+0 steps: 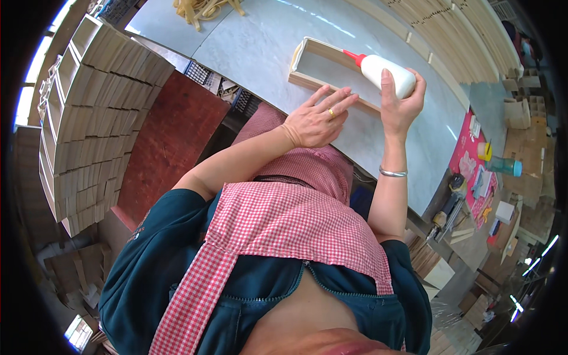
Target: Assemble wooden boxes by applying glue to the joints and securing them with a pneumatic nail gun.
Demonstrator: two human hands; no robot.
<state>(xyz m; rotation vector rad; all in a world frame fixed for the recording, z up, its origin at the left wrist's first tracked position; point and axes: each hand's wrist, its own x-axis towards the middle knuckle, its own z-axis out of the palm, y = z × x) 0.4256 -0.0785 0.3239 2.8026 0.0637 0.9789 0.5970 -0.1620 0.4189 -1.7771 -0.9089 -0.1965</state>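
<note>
A narrow rectangular wooden frame (pixel 319 82) rests on the grey marble-patterned table (pixel 260 65). My right hand (pixel 403 102) is wrapped round a white squeeze bottle (pixel 387 76) with a red pointed nozzle. The bottle is tilted, its tip over the inside of the frame, near the far side. My left hand (pixel 322 116) lies along the frame's near side with its fingers stretched out and nothing in them. Its fingertips overlap the near wall; whether they press on it I cannot tell. The frame's right end is hidden behind the bottle and my right hand.
Tan bands (pixel 207 10) lie heaped at the table's far left. Stacked wooden frames (pixel 100 118) rise at the left beside a reddish-brown board (pixel 171 124). Long wooden strips (pixel 449 35) line the far right. A power tool (pixel 457 184) and a bottle with a blue cap (pixel 506 166) sit at right.
</note>
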